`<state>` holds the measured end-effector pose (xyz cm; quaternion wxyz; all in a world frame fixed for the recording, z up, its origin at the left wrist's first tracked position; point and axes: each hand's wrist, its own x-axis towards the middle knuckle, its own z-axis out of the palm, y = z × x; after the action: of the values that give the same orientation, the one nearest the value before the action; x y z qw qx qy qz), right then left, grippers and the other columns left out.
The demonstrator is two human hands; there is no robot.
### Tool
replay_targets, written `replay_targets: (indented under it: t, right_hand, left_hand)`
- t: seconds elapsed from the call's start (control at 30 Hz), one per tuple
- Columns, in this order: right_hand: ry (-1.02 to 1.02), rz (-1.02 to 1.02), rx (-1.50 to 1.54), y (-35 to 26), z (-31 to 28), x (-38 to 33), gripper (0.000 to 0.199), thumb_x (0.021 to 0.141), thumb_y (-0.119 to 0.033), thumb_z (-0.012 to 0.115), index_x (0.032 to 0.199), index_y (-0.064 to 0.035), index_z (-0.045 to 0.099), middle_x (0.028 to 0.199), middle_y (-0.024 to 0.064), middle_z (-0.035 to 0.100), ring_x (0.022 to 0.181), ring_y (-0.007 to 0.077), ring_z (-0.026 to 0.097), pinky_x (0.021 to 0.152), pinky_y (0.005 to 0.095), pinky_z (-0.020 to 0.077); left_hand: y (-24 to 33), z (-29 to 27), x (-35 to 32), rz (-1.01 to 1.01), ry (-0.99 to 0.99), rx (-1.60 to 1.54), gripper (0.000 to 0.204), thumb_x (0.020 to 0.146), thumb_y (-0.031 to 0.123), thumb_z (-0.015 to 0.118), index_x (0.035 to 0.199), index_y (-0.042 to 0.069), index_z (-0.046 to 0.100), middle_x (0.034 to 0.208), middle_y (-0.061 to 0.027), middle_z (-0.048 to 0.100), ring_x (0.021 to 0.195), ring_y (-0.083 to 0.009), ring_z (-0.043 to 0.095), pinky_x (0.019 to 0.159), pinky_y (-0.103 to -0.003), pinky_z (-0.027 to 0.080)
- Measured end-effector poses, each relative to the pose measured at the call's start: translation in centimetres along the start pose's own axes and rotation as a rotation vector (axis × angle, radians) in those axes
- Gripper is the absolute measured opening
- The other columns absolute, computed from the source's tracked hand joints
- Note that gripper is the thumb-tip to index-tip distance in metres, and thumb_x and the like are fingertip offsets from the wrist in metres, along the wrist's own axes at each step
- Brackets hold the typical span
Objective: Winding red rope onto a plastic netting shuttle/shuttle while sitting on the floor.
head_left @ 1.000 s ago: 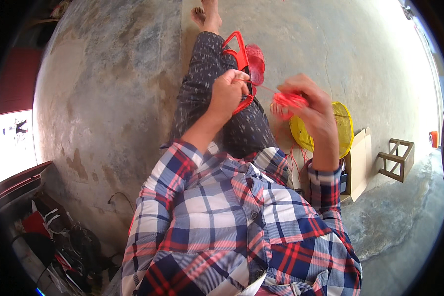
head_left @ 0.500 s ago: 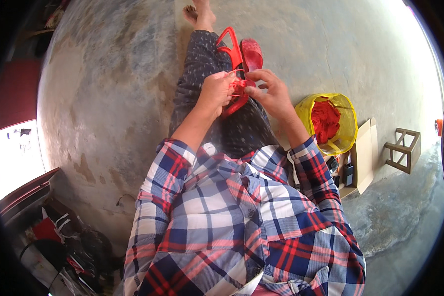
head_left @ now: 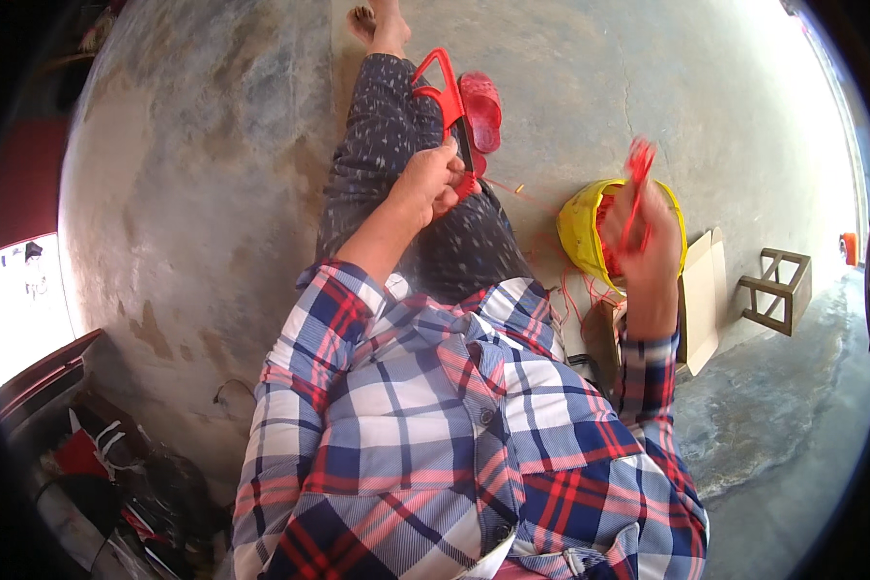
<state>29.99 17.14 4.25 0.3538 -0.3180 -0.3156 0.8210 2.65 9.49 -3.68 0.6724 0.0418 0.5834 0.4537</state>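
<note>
On my lap lies a red plastic piece (head_left: 447, 97) with a loop-shaped handle and a dark straight strip. My left hand (head_left: 429, 184) has its fingers closed around the lower end of that piece, where some red material shows at the fingertips. Out to the right, my right hand (head_left: 642, 237) is smeared by motion over the yellow bucket (head_left: 575, 229). A bunch of red strands (head_left: 640, 164) sticks up from its fingers. More red material in the bucket is largely hidden behind this hand.
Red slippers (head_left: 481, 111) lie beyond my leg. Loose red strings (head_left: 578, 295) trail on the floor near the bucket. An open cardboard box (head_left: 703, 300) and a small wooden stool frame (head_left: 776, 290) stand to the right. Dark clutter (head_left: 155, 474) fills the lower left.
My right hand has left the red piece on my lap and swung right to the bucket, carrying red strands. My left hand stays at the piece.
</note>
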Motion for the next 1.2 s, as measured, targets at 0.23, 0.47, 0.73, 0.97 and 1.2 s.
replay_targets:
  t: [0.23,0.47,0.73,0.97,1.2]
  right_hand:
    - [0.06,0.131,0.27,4.3,-6.5,0.0,0.022,0.096,-0.03,0.054,0.093,-0.0085,0.056,0.062,-0.0052,0.043,0.052,0.0061,0.041,0.046,0.0218,0.0293]
    - [-0.086,0.398,0.216,9.7,3.7,1.8,0.037,0.096,-0.043,0.049,0.092,-0.0072,0.059,0.071,-0.0004,0.056,0.063,0.0111,0.053,0.059,0.0257,0.0437]
    - [-0.108,0.083,-0.101,8.6,1.6,7.1,0.03,0.093,-0.032,0.056,0.105,-0.0063,0.064,0.076,-0.0045,0.057,0.066,0.0066,0.052,0.064,0.0224,0.0441]
    - [-0.151,-0.039,-1.043,12.0,2.7,10.7,0.028,0.079,-0.014,0.067,0.102,0.0002,0.068,0.098,0.0141,0.069,0.089,0.0241,0.066,0.081,0.0331,0.0497]
    - [-0.116,-0.32,-1.293,11.0,0.9,10.7,0.024,0.078,-0.016,0.066,0.098,-0.002,0.068,0.091,0.0196,0.067,0.081,0.0295,0.065,0.075,0.0366,0.0503]
  left_hand:
    - [-2.3,-0.1,-0.3,0.446,0.069,0.335,0.029,0.092,0.033,0.058,0.082,0.005,0.057,0.088,-0.0156,0.067,0.049,-0.0112,0.045,0.049,-0.026,0.039]
    - [-2.7,3.7,-4.6,1.159,-0.04,0.912,0.022,0.087,0.016,0.066,0.105,0.004,0.066,0.103,-0.0106,0.063,0.093,-0.0208,0.062,0.085,-0.031,0.047]
    - [2.0,0.0,-2.7,0.684,-0.161,-0.084,0.013,0.092,0.007,0.058,0.104,0.005,0.062,0.097,-0.0043,0.065,0.089,-0.0128,0.062,0.08,-0.028,0.05]
    - [-0.4,-1.1,0.9,1.146,0.409,1.517,0.006,0.075,0.009,0.064,0.081,0.011,0.065,0.086,-0.0028,0.064,0.087,-0.0285,0.056,0.082,-0.043,0.042]
    - [-2.9,-0.4,0.9,0.988,0.391,1.027,0.014,0.077,0.012,0.071,0.087,0.005,0.066,0.083,-0.0098,0.065,0.081,-0.0248,0.061,0.077,-0.035,0.048]
